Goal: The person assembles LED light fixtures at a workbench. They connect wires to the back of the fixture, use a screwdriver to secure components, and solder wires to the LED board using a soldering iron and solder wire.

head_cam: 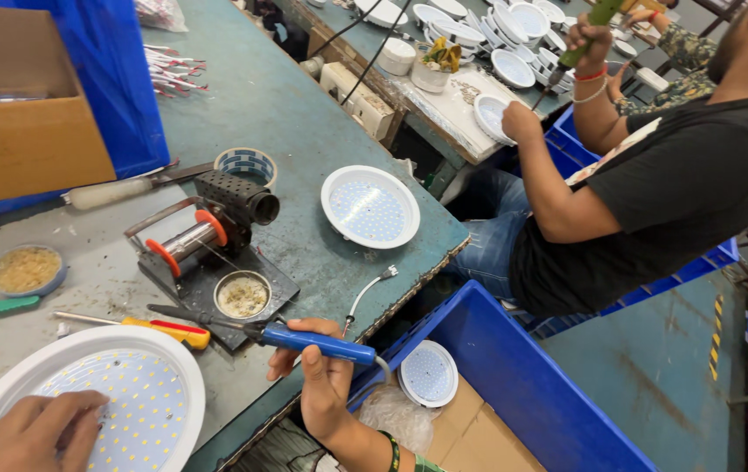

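Soldering an LED downlight panel
Right hand [326,376] is gripping the blue soldering iron [304,339]; left hand [37,430] is pressing flat on the panel [142,385] (fingers risking a burn).

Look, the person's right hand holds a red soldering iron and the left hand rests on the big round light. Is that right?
Not quite. The head view shows the right hand holding a soldering iron with a blue handle, not a red one. The left hand does rest on the big round light.

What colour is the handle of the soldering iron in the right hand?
Blue, held in the right hand; the soldering iron shows clearly in the head view.
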